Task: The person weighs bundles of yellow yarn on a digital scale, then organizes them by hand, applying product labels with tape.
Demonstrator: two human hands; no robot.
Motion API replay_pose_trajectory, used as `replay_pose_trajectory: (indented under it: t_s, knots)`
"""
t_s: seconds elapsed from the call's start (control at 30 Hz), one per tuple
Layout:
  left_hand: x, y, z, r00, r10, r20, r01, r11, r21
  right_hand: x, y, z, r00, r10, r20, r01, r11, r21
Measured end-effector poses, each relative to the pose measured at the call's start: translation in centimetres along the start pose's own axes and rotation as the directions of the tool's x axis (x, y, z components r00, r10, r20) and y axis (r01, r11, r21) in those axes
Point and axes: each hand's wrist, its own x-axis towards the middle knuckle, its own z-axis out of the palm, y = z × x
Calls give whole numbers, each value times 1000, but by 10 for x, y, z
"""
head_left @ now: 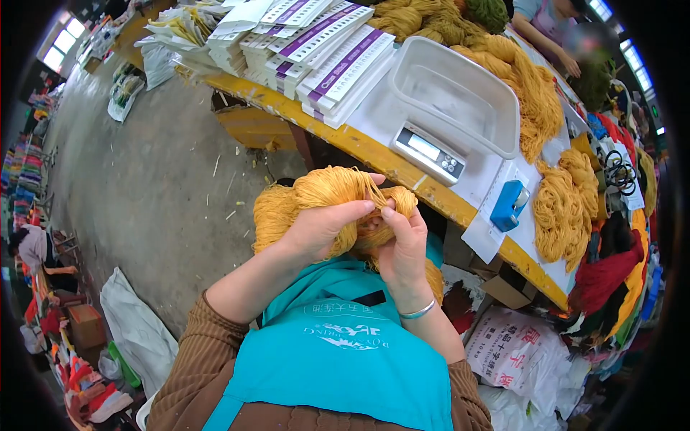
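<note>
A thick hank of golden-yellow yarn (287,215) rests over my lap, against the turquoise apron (338,352). My left hand (327,224) lies across the hank, its thumb and fingers closed on some strands. Close by on the right, my right hand (404,248) pinches strands of the same yarn between thumb and forefinger. The two thumbs nearly meet where the strands are drawn out of the bundle. Part of the yarn hangs below my right hand. Several of my fingers are hidden behind the yarn.
The yellow-edged table (420,188) holds stacks of printed cards (345,68), a plastic tub (460,93) on a digital scale (429,152), a blue tape dispenser (509,205) and more yellow hanks (564,208). A co-worker (546,32) sits across it. Sacks (510,352) lie below.
</note>
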Motion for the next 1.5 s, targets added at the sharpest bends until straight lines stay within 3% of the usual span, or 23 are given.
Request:
replay_pose_trajectory:
  t_s: [0.7,0.83,0.9,0.93,1.0,1.13,1.2,1.23,1.3,1.43,1.5]
  knots:
    - [0,1,-1,997,-28,76,25,999,35,2,-6,-5,1000,27,10,-28,996,82]
    - [1,-1,0,998,-15,54,11,998,68,1,-12,4,998,36,52,-31,994,-100]
    - [-1,1,5,999,41,7,-42,970,238,1,-12,2,999,-11,36,20,968,-248]
    - [0,0,3,999,41,8,-42,970,239,1,-12,0,999,-13,35,21,969,-248]
    - [2,-4,-2,987,147,71,-164,898,408,0,-12,-2,996,-75,54,90,933,-348]
    - [1,-3,-1,992,104,70,-122,934,337,-1,-14,4,996,-88,-12,83,966,-245]
    - [-1,-4,-5,1000,4,-1,-3,971,239,0,-13,4,999,-17,-36,17,1000,15]
    - [0,-5,-7,1000,3,-1,-3,971,239,0,-14,4,999,-17,-36,18,1000,15]
    - [3,-5,-10,996,-47,72,46,999,14,1,-17,5,998,42,55,-50,986,156]
    - [0,2,-3,995,-87,46,87,996,-13,-2,-14,5,999,44,31,-47,993,104]
    - [-1,1,-1,999,-41,23,40,998,43,-3,-9,2,999,-47,16,47,999,-7]
